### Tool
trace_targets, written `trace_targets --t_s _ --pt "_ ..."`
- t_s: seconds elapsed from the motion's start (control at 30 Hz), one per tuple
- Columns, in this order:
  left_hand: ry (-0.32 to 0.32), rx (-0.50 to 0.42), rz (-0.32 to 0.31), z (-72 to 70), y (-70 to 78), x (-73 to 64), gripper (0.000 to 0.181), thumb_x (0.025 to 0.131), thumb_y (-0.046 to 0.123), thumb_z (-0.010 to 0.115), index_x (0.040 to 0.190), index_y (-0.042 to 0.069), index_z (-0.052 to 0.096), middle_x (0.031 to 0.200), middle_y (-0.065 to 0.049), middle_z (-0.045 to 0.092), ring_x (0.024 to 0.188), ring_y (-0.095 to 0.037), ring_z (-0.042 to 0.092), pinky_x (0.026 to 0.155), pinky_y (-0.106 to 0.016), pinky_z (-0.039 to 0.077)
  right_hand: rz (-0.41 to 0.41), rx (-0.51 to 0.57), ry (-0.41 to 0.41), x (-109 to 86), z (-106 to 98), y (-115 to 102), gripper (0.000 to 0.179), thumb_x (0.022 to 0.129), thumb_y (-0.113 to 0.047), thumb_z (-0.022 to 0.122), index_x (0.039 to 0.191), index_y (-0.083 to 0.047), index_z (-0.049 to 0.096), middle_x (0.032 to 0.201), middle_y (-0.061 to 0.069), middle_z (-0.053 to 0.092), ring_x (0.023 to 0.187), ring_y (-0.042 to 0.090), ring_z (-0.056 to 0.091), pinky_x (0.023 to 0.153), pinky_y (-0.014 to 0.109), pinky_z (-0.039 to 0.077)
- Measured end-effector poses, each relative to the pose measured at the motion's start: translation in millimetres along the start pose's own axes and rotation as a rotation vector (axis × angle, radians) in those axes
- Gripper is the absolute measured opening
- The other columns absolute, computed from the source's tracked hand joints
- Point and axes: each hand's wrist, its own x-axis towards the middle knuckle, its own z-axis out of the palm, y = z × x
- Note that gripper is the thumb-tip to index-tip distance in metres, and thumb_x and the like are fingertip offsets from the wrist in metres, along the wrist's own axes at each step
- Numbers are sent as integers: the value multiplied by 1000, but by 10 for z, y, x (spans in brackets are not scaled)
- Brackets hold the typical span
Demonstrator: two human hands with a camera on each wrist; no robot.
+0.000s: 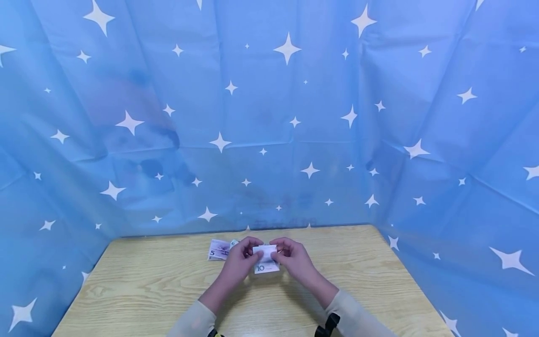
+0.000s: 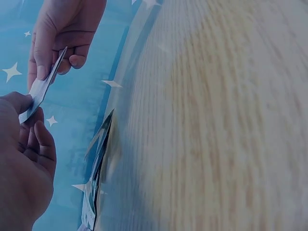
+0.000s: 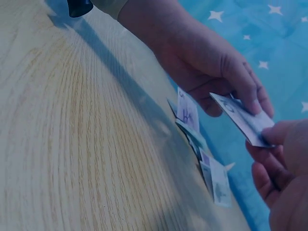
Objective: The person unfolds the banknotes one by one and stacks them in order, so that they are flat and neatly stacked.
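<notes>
Both hands hold a pale banknote [image 1: 266, 267] marked 10 between them, raised above the table. My left hand [image 1: 240, 262] pinches its left side, thumb on the near face and fingers behind. On the opposite side my right hand [image 1: 298, 263] pinches it the same way. From the right wrist, the banknote [image 3: 240, 118] appears tilted, with both thumbs on its upper face. Seen edge-on in the left wrist view, the banknote [image 2: 48, 86] looks thin and slightly bent.
Behind the hands, a purple banknote [image 1: 218, 250] marked 5 lies on the wooden table [image 1: 147, 285] beside a greenish banknote [image 1: 233, 243], partly hidden by the left hand. More folded banknotes [image 3: 221, 185] show in the right wrist view. A blue star-patterned curtain [image 1: 261, 117] surrounds the table's far side.
</notes>
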Motion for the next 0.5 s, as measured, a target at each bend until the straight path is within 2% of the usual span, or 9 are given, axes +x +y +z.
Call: trace_targets --t_s 0.17,0.5 --pt "15 8 -9 -11 8 -22 18 100 11 82 118 13 79 90 -2 60 83 -16 57 73 -24 49 -6 14 -12 -25 0 -23 28 99 1 80 127 1 76 94 7 67 74 11 58 67 20 49" --pt "-4 -11 -35 -51 23 -49 17 100 14 84 117 14 82 93 -3 67 83 -16 61 72 -24 51 -3 1 -35 -54 -25 -39 29 100 -1 80 129 -1 76 96 9 67 74 12 56 66 21 47"
